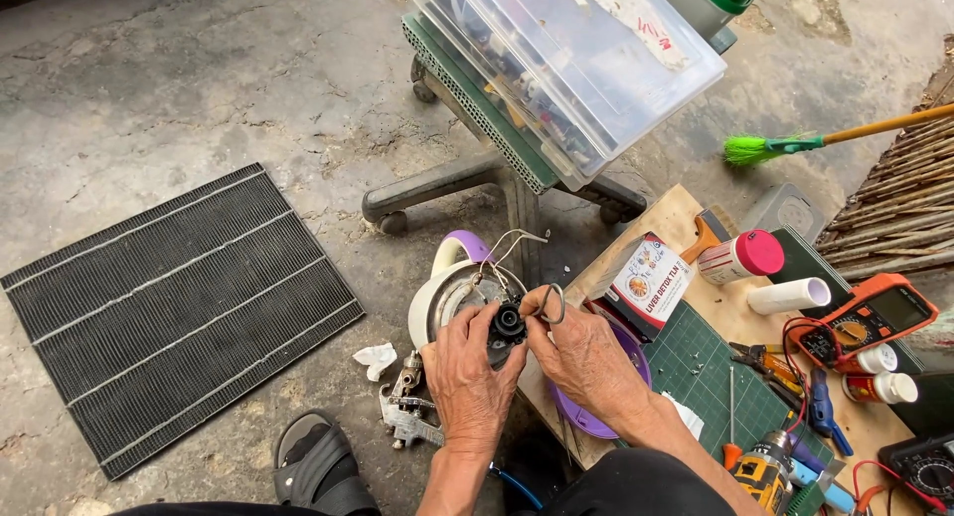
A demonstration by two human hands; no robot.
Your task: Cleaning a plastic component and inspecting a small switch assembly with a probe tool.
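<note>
Both hands are gripping a small black motor (508, 327) over the concrete floor (199, 98).
Left hand (467, 377) is steadying its body; right hand (586, 362) is pinching its wires (550, 304), meter (863, 322) lying near right.

Black ribbed filter panel (179, 312), green broom (760, 148), orange multimeter (874, 317) nearby.

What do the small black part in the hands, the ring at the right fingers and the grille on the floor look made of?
Small black part: matte, moulded look, probably plastic. Thin ring pinched by the right hand: grey wire-like loop, likely metal, though too small to tell. Floor grille: dark ribbed panel with pale cross strips, plastic or coated metal. The left hand grips the black part.
</note>
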